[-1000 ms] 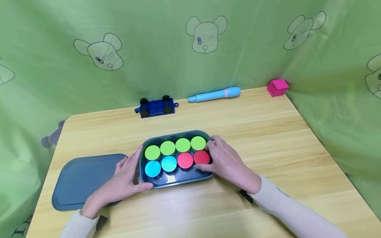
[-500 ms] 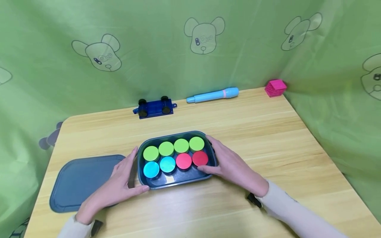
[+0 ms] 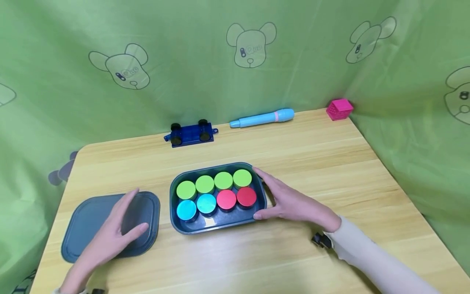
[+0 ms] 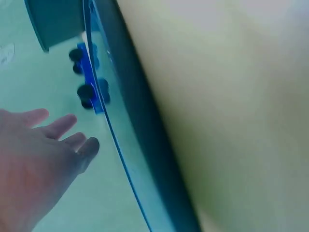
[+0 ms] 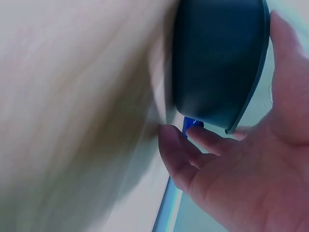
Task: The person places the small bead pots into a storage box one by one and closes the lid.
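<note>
A dark blue rectangular box (image 3: 235, 222) sits mid-table with two rows of short round pots inside. The back row has several green tops (image 3: 205, 184); the front row has two blue tops (image 3: 187, 210) and two red tops (image 3: 226, 199). At the box's right end is my right hand (image 3: 293, 204), its thumb and forefinger spread at the near and far corners. In the right wrist view, its fingers extend by the box's outer wall (image 5: 222, 58). Over the flat dark blue lid (image 3: 92, 216), my left hand (image 3: 110, 234) holds nothing, its thumb and fingers apart.
Along the back edge lie a blue toy wagon base (image 3: 191, 134) with black wheels, a light blue pen-shaped toy (image 3: 262, 119) and a pink cube-like block (image 3: 339, 109). A green curtain (image 3: 191, 73) hangs behind the wooden table (image 3: 312, 163).
My left hand has left the box's left end and moved left over the lid. My right hand has drawn back from the darker red pot to the box's right rim.
</note>
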A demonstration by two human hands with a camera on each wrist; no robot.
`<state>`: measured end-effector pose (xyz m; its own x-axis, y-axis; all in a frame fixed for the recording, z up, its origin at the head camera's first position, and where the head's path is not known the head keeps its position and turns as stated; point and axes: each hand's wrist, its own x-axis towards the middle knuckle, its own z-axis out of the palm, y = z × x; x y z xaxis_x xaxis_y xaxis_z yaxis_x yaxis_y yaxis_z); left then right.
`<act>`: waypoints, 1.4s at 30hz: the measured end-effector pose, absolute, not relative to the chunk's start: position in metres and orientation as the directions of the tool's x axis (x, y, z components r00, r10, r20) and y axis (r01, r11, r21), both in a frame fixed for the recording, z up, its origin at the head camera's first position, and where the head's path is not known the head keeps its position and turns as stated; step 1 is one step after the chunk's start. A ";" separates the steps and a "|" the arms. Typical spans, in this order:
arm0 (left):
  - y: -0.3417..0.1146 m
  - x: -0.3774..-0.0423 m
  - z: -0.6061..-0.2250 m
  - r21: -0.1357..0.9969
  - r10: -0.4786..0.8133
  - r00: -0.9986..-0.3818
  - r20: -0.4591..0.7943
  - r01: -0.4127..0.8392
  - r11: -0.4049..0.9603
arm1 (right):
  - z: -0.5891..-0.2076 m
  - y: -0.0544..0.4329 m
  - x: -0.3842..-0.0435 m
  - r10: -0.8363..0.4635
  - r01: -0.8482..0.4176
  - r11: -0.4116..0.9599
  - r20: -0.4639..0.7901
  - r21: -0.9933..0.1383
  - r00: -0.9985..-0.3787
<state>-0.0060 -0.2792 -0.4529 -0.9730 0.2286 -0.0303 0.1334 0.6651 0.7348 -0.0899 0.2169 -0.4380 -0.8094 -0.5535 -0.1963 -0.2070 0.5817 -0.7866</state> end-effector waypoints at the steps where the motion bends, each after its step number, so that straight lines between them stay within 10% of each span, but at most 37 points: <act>1: -0.284 -0.004 -0.453 0.740 0.213 -0.977 -0.016 0.132 0.660 | -0.438 0.217 -0.091 -0.558 -0.210 0.580 -0.196 -0.787 -0.806; 30: -0.400 0.023 -0.471 0.693 -0.297 -0.953 -0.067 -0.258 0.673 | -0.428 0.216 -0.092 -0.536 -0.146 0.643 -0.306 -0.752 -0.786; 42: -0.413 0.018 -0.481 0.703 -0.197 -0.975 0.098 -0.072 0.707 | -0.429 0.215 -0.092 -0.518 -0.142 0.660 -0.310 -0.738 -0.797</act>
<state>0.0178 -0.4130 -0.4814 -0.9754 -0.1974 0.0984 -0.0722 0.7071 0.7034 -0.0919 0.2149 -0.4293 -0.7970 -0.5181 -0.3103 -0.1419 0.6601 -0.7376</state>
